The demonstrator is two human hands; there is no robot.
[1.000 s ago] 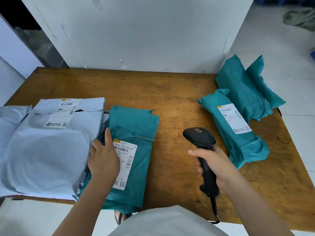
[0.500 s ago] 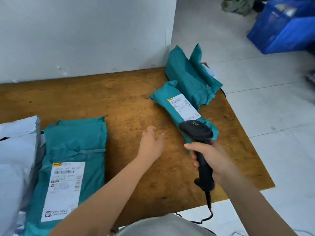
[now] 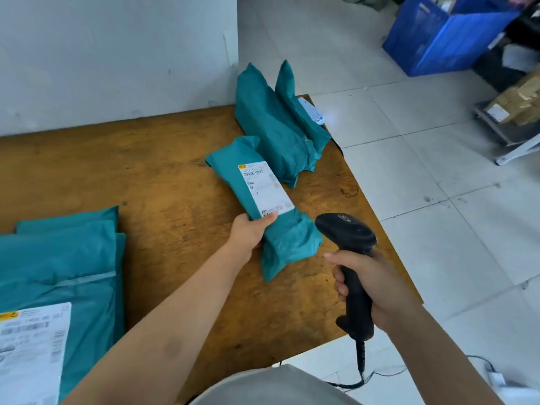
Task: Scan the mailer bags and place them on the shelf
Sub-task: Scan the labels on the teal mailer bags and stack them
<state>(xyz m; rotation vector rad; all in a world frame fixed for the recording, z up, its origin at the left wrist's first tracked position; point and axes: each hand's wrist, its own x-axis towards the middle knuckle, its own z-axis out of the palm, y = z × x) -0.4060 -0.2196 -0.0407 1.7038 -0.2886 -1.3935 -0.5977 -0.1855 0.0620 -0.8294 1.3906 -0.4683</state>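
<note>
With the left hand (image 3: 251,232) clasping the labelled teal mailer bag (image 3: 263,197) at the right of the table (image 3: 163,176) and the right hand (image 3: 371,287) wrapped round the scanner (image 3: 347,238) just beside it, this scan looks imminent, with the other bags (image 3: 271,124) unshelved

This looks like a parcel dispatch room: teal mailer bags (image 3: 271,127) with printed shipping labels (image 3: 264,188) on a worn wooden table (image 3: 163,176), a corded barcode scanner (image 3: 344,232), a blue plastic crate (image 3: 438,39) and brown parcels (image 3: 523,100) across the tiled floor (image 3: 409,176).
</note>
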